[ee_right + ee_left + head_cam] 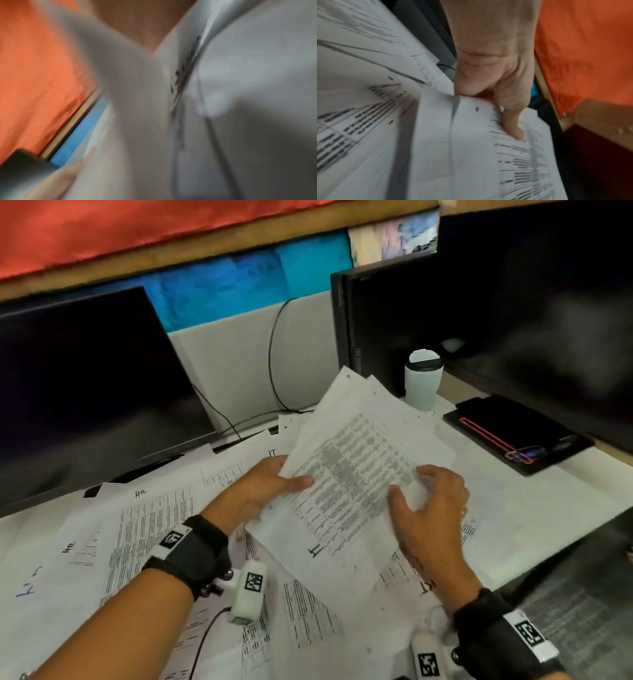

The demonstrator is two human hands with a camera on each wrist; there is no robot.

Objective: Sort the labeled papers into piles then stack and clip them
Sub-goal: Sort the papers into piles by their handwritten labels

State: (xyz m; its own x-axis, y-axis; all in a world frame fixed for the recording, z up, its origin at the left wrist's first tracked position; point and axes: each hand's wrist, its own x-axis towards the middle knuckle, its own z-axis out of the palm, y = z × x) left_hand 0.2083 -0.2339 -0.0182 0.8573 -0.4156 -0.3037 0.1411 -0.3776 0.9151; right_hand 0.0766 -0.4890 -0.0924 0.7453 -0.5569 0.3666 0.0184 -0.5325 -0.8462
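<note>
A held stack of printed papers (356, 460), marked "II" by hand near its lower edge, is tilted above the desk. My left hand (291, 479) grips its left edge, thumb on top and fingers underneath; the left wrist view shows the thumb (513, 128) pressing on the top sheet (471, 148). My right hand (409, 482) pinches the right edge, where the paper buckles between thumb and curled fingers. More labeled sheets (144, 529) lie spread over the desk under both arms. The right wrist view is blurred and shows only white paper (240, 94).
A dark monitor (85, 378) stands at the back left and a second black screen (479, 302) at the back right. A white tumbler (423, 381) sits behind the stack. At the right, a black pad (496, 419) carries paper clips (524, 455). Cables (274, 364) run along the back.
</note>
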